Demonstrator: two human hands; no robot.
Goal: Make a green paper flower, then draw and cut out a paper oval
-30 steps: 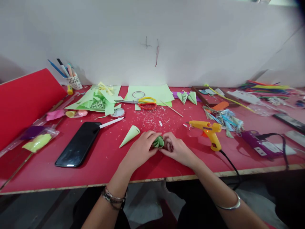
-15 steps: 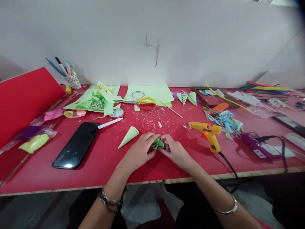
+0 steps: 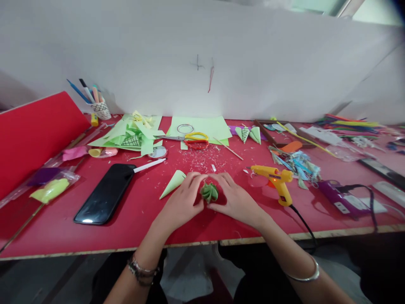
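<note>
Between my two hands, near the table's front edge, is a small dark green folded piece with a ribbed, fanned surface. My left hand curves round its left side, with the thumb and fingers closed on it. From the right, my right hand curves round the same piece, the thumb below and the fingers above. A pale green paper cone lies just left of my left hand. The yellow glue gun rests on its side to the right of my right hand, its cord running off the front edge.
A black phone and white pen lie left. Scissors, green paper and scraps are behind. Right are two green cones, tassels, a wooden tray and a purple power box.
My hands have shifted round the green piece, with the fingers arched further apart, and more of its ribbed surface shows. The camera view has tilted slightly.
</note>
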